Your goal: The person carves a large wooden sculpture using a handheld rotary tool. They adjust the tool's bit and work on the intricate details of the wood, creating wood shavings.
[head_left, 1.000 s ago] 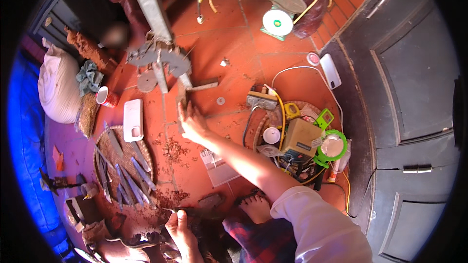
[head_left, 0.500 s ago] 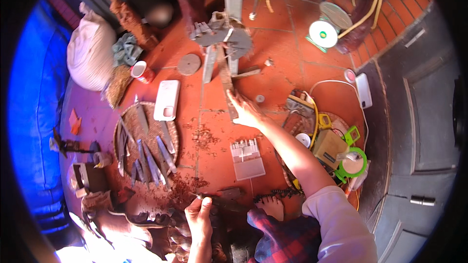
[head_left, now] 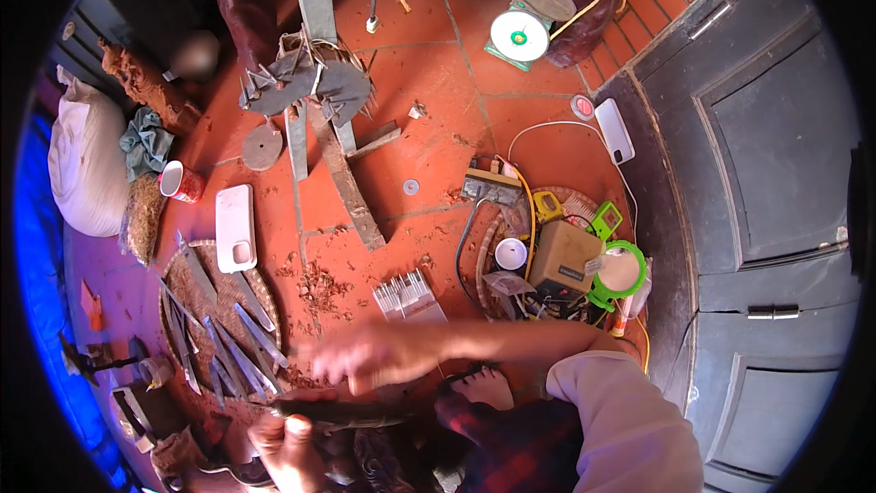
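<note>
At the lower edge, my left hand [head_left: 290, 450] is closed, thumb pressed against the fingers. Whatever it pinches, if anything, is too small and blurred to make out. My right hand [head_left: 370, 356] reaches across from the right, smeared by motion, so its fingers are unclear; it hovers just above and to the right of the left hand. Beneath it lies a dark, long object [head_left: 342, 413], partly hidden. Beside the right hand, to the left, a round woven tray [head_left: 171, 310] holds several flat chisel-like blades [head_left: 245, 351]. A clear case of small rotary bits [head_left: 406, 297] sits just beyond my right forearm.
A metal stand with a dark disc [head_left: 338, 91] and a long flat strip [head_left: 351, 192] stands ahead. A phone [head_left: 234, 228] and a red cup [head_left: 182, 183] are left. On the right are a power strip [head_left: 493, 185], a beige box [head_left: 561, 260], a green-rimmed container [head_left: 620, 272] and a scale [head_left: 520, 36].
My right hand has left the flat strip by the stand and come back toward my left hand. The view has turned right, so the surroundings appear shifted left.
</note>
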`<state>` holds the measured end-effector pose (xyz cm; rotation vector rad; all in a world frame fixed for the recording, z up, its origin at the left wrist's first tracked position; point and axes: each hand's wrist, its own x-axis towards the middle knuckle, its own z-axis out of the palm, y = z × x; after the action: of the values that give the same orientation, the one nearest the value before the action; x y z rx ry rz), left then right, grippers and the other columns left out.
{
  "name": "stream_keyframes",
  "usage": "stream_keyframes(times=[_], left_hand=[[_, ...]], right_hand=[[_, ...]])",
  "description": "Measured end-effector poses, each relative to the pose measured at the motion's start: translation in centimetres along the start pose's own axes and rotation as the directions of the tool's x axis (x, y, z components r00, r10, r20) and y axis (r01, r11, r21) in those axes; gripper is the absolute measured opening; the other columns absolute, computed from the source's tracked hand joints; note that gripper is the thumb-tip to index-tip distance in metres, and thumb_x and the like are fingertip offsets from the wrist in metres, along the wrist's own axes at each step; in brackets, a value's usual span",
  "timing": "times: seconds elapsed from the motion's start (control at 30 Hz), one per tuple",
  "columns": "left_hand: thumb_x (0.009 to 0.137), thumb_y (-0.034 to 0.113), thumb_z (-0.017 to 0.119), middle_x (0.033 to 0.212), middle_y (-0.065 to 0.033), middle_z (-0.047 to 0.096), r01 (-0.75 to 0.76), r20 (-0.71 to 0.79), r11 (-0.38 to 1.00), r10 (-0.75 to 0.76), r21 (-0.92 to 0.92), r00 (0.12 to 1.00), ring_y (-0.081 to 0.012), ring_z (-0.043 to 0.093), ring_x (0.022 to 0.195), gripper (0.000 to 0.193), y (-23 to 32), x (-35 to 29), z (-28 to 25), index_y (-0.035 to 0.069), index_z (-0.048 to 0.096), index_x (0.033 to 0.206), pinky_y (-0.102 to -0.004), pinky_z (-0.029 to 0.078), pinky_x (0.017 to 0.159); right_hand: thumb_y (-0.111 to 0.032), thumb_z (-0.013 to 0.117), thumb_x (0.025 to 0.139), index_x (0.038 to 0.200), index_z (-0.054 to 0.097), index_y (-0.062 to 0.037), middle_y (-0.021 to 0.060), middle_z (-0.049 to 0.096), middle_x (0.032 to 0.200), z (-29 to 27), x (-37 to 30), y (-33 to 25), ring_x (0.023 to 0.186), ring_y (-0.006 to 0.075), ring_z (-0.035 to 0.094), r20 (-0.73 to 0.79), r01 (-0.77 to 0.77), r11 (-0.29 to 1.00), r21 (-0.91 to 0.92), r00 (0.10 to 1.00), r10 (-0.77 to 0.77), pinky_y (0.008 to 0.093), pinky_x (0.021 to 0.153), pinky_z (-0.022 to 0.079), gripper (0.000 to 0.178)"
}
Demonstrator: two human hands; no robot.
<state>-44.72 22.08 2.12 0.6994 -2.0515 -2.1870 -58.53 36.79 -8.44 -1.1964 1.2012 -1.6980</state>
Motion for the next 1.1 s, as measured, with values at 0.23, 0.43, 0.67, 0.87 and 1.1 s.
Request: stream_keyframes(times=[0.23, 0.43, 0.67, 0.87, 1.1], left_hand=[[0.087, 0.044, 0.059, 0.079, -0.0046, 0.057, -0.202, 0.053, 0.940, 0.195, 0.273, 0.979, -0.0153, 0.053, 0.073, 0.045, 2.6, 1.6, -1.8, -0.001, 0.061, 0.083, -0.0298, 0.041, 0.071], [0.079, 0.049, 0.067, 0.073, -0.0046, 0.053, -0.481, 0.302, 0.855, 0.414, 0.195, 0.858, -0.0143, 0.051, 0.065, 0.049, 6.1, -2.9, -0.3, 0.001, 0.058, 0.077, -0.0280, 0.042, 0.059], [0.079, 0.043, 0.069, 0.092, -0.0072, 0.060, -0.536, 0.245, 0.839, 0.503, 0.093, 0.829, -0.0168, 0.059, 0.077, 0.057, 15.0, -12.6, -3.3, 0.003, 0.054, 0.118, -0.0288, 0.049, 0.072], [0.088, 0.034, 0.061, 0.093, -0.0048, 0.051, -0.616, 0.155, 0.761, 0.646, -0.203, 0.747, -0.0186, 0.056, 0.089, 0.036, 18.7, -19.9, -12.1, 0.006, 0.045, 0.104, -0.0355, 0.044, 0.090], [0.090, 0.017, 0.060, 0.103, -0.0058, 0.048, -0.591, 0.110, 0.567, 0.769, -0.573, 0.630, -0.0228, 0.051, 0.101, 0.022, 22.2, -29.7, -16.2, 0.007, 0.042, 0.099, -0.0373, 0.046, 0.091]], right_hand=[[-0.051, 0.064, 0.082, 0.090, 0.055, -0.0016, -0.0006, 0.051, 0.063, 9.0, 1.0, -3.9, 0.060, 0.0126, 0.052, -0.303, -0.145, 0.963, 0.225, 0.930, 0.210, 0.0293, 0.056, 0.042, 0.051], [-0.050, 0.065, 0.082, 0.088, 0.056, -0.0045, -0.0032, 0.049, 0.062, 12.5, -1.4, -7.5, 0.053, 0.0069, 0.046, -0.029, -0.104, 0.848, 0.519, 0.990, 0.140, 0.0248, 0.047, 0.037, 0.047], [-0.051, 0.068, 0.078, 0.091, 0.059, -0.0016, 0.0040, 0.056, 0.062, 16.2, -1.3, -18.3, 0.055, 0.0123, 0.053, -0.132, 0.133, 0.986, -0.100, 0.980, -0.146, 0.0295, 0.050, 0.040, 0.052], [-0.055, 0.070, 0.074, 0.082, 0.059, -0.0010, 0.0082, 0.059, 0.063, 23.0, 1.3, -26.6, 0.058, 0.0191, 0.058, 0.011, 0.129, 0.953, -0.273, 0.991, -0.131, 0.0348, 0.052, 0.042, 0.055], [-0.034, 0.080, 0.068, 0.071, 0.062, 0.0033, 0.0181, 0.059, 0.056, 29.5, 2.4, -36.2, 0.052, 0.0294, 0.061, 0.066, 0.097, 0.930, -0.355, 0.995, -0.078, 0.0372, 0.051, 0.045, 0.041]])
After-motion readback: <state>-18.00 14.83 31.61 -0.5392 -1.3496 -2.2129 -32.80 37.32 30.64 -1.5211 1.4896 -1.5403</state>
